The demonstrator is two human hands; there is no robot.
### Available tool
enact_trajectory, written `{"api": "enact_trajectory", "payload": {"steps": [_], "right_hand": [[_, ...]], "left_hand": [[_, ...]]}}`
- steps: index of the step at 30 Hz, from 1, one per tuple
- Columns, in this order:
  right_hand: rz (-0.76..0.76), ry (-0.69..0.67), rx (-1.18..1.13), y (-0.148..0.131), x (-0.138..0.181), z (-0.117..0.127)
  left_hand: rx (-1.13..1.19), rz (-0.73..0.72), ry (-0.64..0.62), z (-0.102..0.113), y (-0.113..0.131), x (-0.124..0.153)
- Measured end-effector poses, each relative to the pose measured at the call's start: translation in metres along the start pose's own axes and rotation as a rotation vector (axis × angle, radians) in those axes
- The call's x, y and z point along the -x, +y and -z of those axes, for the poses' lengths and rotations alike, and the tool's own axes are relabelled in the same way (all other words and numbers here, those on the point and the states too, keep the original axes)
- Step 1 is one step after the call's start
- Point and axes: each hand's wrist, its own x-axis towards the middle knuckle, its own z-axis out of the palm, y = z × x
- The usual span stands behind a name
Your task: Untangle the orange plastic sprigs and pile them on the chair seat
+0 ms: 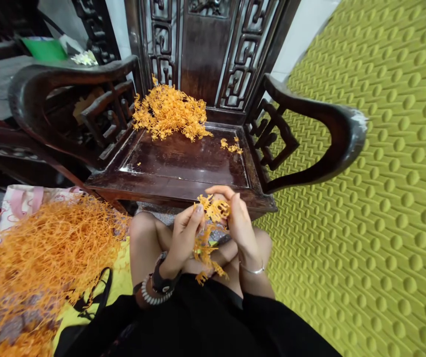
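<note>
My left hand (185,237) and my right hand (239,224) are closed together on an orange plastic sprig piece (213,210), held over my knees just in front of a dark carved wooden chair (183,186). Orange strands hang down from the piece between my wrists. A pile of small orange plastic pieces (168,111) lies at the back of the chair seat, and a few loose orange bits (231,145) lie to its right.
A large heap of tangled orange strands (45,253) lies on the floor at my left, by a pink-and-white bag (25,198). A green bumpy mat (376,198) covers the floor on the right. A black strap (97,297) lies near my left leg.
</note>
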Motion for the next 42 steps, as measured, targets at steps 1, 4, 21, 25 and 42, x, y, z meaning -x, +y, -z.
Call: {"api": "enact_trajectory", "payload": {"steps": [1,4,21,25,42], "right_hand": [[-0.012,-0.007,0.067,0.004,0.005,-0.005],[0.029,0.001,0.192,0.01,0.012,-0.011],[-0.118,0.063,-0.89,0.0,0.001,-0.012],[0.169,0.088,-0.952,-0.004,-0.014,0.015],[-0.089,-0.035,-0.353,0.021,0.024,-0.027]], "left_hand": [[-0.063,-0.021,0.017,-0.001,0.0,-0.001],[-0.197,-0.09,0.026,-0.002,0.003,-0.002],[0.622,0.225,-0.266,-0.007,0.011,0.009],[0.589,0.173,-0.093,0.004,0.019,0.009],[0.278,-0.009,-0.162,0.011,0.014,0.013]]}}
